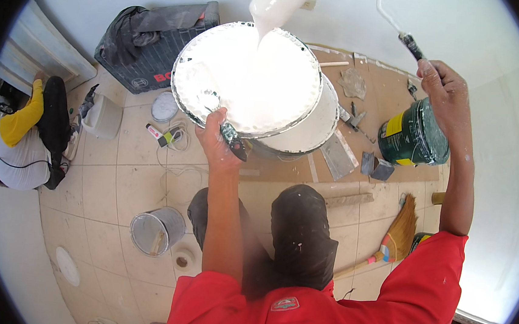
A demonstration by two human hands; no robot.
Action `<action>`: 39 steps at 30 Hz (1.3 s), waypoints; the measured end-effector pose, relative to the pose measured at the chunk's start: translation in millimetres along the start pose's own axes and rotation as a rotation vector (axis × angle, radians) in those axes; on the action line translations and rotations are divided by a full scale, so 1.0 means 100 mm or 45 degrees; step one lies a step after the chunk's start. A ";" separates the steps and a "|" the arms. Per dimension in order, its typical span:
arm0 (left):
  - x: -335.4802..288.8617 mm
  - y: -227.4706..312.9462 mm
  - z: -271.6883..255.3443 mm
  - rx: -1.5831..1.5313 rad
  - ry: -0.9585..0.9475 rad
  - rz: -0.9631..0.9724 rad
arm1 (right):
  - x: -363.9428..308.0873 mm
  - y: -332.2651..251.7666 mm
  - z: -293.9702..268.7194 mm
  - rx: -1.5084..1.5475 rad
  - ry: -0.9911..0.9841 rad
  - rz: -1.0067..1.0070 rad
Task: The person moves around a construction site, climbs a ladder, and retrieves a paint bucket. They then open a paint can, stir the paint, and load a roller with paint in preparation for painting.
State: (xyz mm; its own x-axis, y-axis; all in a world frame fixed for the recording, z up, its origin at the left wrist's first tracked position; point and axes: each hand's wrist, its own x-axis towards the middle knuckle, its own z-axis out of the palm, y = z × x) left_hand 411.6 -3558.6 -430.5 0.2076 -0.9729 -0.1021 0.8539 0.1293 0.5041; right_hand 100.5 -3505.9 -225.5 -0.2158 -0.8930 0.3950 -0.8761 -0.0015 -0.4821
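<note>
My right hand (pixel 445 85), raised at the upper right, is closed round the handle of a paint roller (pixel 279 4). The roller's thick cover is soaked white, and paint runs from its lower end onto a round lid (pixel 248 70). White paint coats this wide lid, which has a notched, dark-flecked rim. At its near edge my left hand (pixel 216 137) is closed, thumb up, gripping the lid. A small tool with a dark, paint-specked handle (pixel 233 140) lies against that hand; its pale end is lost in glare. Below the lid, a large white bucket (pixel 311 120) is partly hidden.
At the right stands a dark green pail (pixel 417 135), with a broom (pixel 401 231) nearer me. Scrapers and a flat plate (pixel 337 156) lie on brown sheeting. A black toolbox (pixel 153 47) is at the back left, a clear tub (pixel 156 232) near left. Another person (pixel 27 125) sits far left.
</note>
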 end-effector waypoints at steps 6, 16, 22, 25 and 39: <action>0.04 0.02 -0.06 0.042 0.044 0.016 | -0.09 0.18 0.09 0.422 -0.368 0.503; 0.07 0.13 -0.07 0.022 0.097 0.031 | -0.22 0.35 0.19 0.613 -0.488 0.810; 0.14 0.10 -0.15 0.004 0.076 0.037 | -0.24 0.10 0.20 0.377 -0.452 0.589; 0.11 0.08 -0.09 -0.018 0.063 0.007 | -0.25 0.11 0.26 -0.010 -0.284 0.292; 0.10 0.10 -0.26 0.116 0.108 -0.158 | -0.20 -0.38 0.32 -0.561 0.100 -0.353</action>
State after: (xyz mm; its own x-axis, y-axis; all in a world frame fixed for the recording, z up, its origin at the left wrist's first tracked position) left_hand 434.4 -3561.7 -449.3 0.1462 -0.9600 -0.2387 0.8297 -0.0124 0.5581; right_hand 152.3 -3503.0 -240.0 0.0332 -0.8493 0.5268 -0.9994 -0.0284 0.0171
